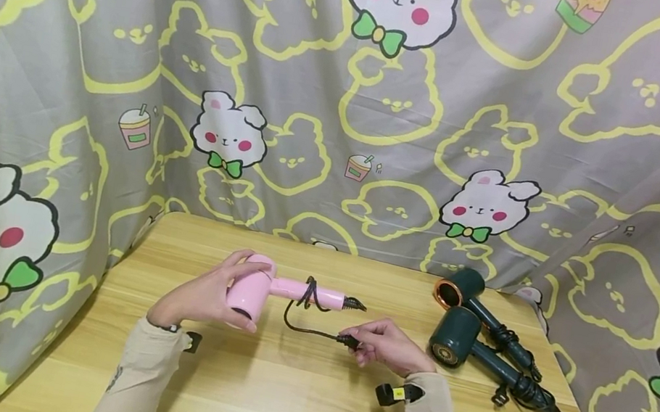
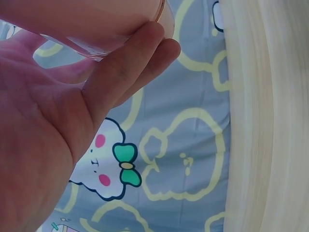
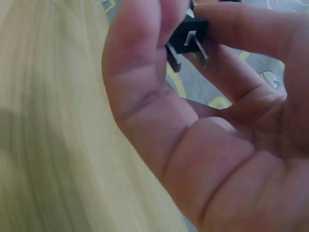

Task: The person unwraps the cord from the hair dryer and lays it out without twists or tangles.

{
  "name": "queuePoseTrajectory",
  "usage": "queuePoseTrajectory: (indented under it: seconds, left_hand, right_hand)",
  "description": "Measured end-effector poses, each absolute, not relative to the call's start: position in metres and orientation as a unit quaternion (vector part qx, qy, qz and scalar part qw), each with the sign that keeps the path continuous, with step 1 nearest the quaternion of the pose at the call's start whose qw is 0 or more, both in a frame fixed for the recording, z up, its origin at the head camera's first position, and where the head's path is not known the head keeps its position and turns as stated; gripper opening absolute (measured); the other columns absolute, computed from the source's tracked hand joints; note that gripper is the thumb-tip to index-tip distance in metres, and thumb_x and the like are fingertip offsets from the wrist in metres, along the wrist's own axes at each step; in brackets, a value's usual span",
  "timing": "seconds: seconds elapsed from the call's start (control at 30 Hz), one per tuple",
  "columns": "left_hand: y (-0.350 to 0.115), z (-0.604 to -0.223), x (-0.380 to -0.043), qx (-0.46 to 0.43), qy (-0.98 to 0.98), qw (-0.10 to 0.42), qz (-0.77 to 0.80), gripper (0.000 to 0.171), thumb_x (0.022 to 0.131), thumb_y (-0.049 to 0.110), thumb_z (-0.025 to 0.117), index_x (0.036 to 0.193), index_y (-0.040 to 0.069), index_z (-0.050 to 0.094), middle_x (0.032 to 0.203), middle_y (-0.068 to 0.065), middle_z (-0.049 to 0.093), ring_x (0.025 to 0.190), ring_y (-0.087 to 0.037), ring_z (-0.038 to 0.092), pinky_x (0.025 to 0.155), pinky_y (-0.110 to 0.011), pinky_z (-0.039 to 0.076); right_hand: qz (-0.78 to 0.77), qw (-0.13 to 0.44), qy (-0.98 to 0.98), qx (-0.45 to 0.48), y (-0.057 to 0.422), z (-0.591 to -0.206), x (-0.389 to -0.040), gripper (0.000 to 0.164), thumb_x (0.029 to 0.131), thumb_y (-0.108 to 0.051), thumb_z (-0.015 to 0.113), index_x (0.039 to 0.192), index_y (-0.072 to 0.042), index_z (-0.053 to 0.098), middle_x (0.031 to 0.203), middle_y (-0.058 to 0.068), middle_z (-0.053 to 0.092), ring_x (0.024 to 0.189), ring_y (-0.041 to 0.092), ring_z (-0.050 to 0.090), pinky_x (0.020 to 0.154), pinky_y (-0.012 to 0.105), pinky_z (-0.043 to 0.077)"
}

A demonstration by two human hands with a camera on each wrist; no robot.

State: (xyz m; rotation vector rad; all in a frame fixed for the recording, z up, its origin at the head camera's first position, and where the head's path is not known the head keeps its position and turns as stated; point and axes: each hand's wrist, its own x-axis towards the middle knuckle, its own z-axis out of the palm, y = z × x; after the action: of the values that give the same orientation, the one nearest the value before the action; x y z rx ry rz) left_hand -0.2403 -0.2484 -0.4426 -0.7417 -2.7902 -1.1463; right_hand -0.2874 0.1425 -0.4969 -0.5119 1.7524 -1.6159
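Note:
In the head view my left hand [image 1: 207, 291] grips a pink hair dryer [image 1: 249, 293] around its barrel, its handle pointing right. A black cord [image 1: 308, 294] winds loosely about the handle, and its free end runs right to a black plug [image 1: 348, 340]. My right hand [image 1: 388, 346] pinches that plug between thumb and fingers. Up close in the right wrist view, two metal prongs stick out of the plug [image 3: 188, 36] toward the palm. The left wrist view has the pink barrel [image 2: 96, 21] resting against the fingers of my left hand [image 2: 53, 111].
Two dark green hair dryers, one with a copper ring [image 1: 468, 289] and one nearer [image 1: 455, 337], lie at the right of the wooden table [image 1: 269, 401], cords bundled on their handles. A grey patterned curtain [image 1: 299, 83] surrounds the table's back and sides.

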Motion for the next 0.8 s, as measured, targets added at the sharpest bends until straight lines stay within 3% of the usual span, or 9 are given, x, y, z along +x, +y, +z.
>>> queuePoseTrajectory:
  seconds: [0.2,0.5,0.8]
  left_hand:
    - [-0.248,-0.442,-0.240,-0.245,-0.897,0.017,-0.368,0.103,0.061,0.045,0.100,0.150,0.029,0.051,0.160,-0.012,0.031,0.101,-0.026,0.060,0.072,-0.032,0.054]
    - [-0.245,-0.443,-0.241,-0.243,-0.900,0.012,-0.362,0.102,0.061,0.045,0.100,0.149,0.030,0.052,0.162,-0.015,0.029,0.105,-0.029,0.061,0.074,-0.034,0.053]
    - [-0.244,-0.445,-0.242,-0.252,-0.898,0.009,-0.362,0.101,0.062,0.047,0.099,0.149,0.029,0.052,0.161,-0.012,0.030,0.105,-0.029,0.060,0.075,-0.034,0.053]
  right_hand:
    - [-0.622,0.333,0.684,-0.185,0.143,-0.503,-0.291,0.039,0.105,-0.013,0.059,0.132,0.016,0.061,0.089,0.002,0.070,0.070,0.005,0.065,0.069,0.021,0.058]
    - [-0.627,0.278,0.711,-0.155,0.144,-0.508,-0.293,0.036,0.104,-0.010,0.060,0.128,0.017,0.062,0.100,0.006,0.073,0.076,0.007,0.064,0.073,0.021,0.056]
    - [-0.657,0.276,0.692,-0.116,0.145,-0.509,-0.295,0.036,0.104,-0.013,0.062,0.131,0.012,0.063,0.101,0.008,0.073,0.077,0.009,0.064,0.073,0.023,0.057]
